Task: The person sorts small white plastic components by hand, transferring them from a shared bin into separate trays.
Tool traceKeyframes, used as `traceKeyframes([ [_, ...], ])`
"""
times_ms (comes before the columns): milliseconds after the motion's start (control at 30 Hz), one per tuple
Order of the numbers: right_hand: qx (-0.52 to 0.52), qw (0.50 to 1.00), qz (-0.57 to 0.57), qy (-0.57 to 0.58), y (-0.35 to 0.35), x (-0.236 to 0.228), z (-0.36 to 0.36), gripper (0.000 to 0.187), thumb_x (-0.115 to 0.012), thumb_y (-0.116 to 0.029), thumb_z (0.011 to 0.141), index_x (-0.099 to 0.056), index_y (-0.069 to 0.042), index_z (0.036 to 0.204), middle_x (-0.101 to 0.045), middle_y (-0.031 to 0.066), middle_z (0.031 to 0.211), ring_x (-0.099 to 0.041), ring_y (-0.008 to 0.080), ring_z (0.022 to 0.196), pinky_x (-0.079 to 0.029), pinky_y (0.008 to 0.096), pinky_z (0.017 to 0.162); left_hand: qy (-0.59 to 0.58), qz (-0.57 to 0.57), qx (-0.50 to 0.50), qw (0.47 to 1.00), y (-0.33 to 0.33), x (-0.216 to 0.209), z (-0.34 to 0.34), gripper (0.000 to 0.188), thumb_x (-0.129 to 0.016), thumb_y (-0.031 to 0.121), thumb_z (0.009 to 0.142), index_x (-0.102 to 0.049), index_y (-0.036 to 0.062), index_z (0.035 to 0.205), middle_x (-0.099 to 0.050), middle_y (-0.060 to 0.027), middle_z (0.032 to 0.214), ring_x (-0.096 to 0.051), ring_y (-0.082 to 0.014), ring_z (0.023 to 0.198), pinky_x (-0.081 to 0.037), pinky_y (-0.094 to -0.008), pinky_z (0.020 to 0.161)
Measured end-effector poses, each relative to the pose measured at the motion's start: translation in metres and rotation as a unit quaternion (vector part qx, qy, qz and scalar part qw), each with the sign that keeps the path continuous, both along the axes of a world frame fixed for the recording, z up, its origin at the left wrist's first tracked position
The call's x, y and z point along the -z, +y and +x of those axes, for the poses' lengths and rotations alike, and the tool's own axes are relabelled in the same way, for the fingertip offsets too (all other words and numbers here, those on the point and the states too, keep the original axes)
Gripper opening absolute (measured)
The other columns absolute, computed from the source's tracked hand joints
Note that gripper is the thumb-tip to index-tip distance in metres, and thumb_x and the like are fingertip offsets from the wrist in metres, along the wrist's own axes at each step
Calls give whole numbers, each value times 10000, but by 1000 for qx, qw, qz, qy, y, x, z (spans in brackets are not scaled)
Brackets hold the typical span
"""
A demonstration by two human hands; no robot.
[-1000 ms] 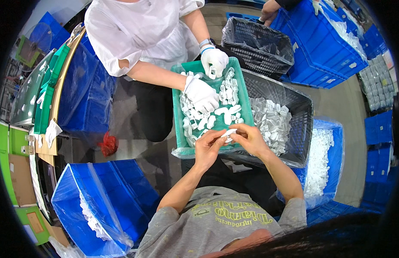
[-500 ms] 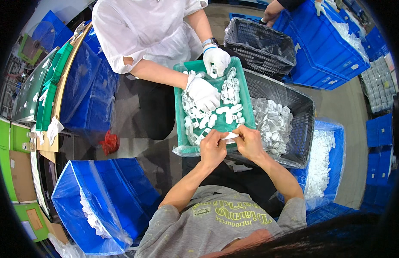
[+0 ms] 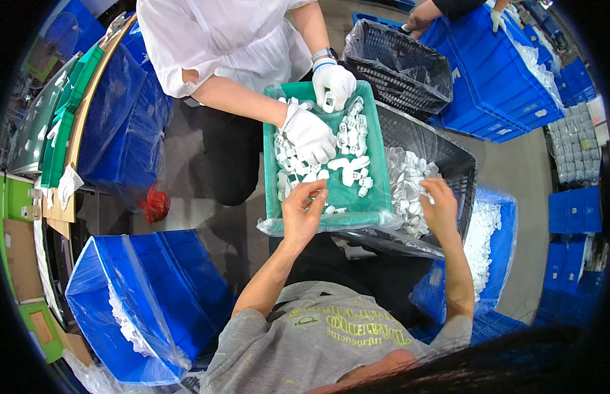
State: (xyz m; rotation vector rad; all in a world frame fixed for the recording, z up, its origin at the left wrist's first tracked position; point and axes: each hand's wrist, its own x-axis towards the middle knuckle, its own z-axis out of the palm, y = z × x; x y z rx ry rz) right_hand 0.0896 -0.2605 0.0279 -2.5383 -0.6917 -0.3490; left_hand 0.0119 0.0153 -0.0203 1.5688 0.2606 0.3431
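The left hand is hovering over the near side of the green tray, where white parts are lying—its grip cannot be told. The right hand, thumb and fingers parted, is hovering over pale parts in the black crate.

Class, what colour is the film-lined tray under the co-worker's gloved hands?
The film-lined tray is green, best seen in the head view.

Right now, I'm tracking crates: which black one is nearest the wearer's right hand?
The black crate of pale parts beside the green tray; the other crate stands farther.
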Motion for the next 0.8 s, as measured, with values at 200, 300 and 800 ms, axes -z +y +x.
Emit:
traceKeyframes([
  [200, -64, 989, -82, 101, 115, 46, 14, 211, -653, -145, 705, -554, -39, 860, -588, 107, 799, -593, 294, 724, -474, 376, 621, 17, 14, 37, 999, 2, -1, -10, 140, -573, 20, 829, -621, -26, 953, -591, -79, 868, -612, -127, 738, -484, -222, 643],
  [300, -35, 974, -186, 123, 134, 69, 27, 202, -637, -147, 705, -524, -15, 807, -598, 147, 791, -607, 310, 715, -486, 394, 602, 21, 5, 33, 999, 9, 2, -13, 139, -569, 16, 828, -625, -24, 950, -595, -82, 870, -617, -132, 734, -484, -223, 641],
  [800, -107, 981, 106, 118, 101, 3, -11, 114, -640, -28, 715, -618, -52, 824, -572, 74, 759, -586, 230, 628, -460, 317, 562, 68, -193, 87, 975, -8, -11, -7, 248, -571, 72, 845, -564, -15, 1078, -626, -84, 857, -615, -138, 764, -511, -250, 639],
])
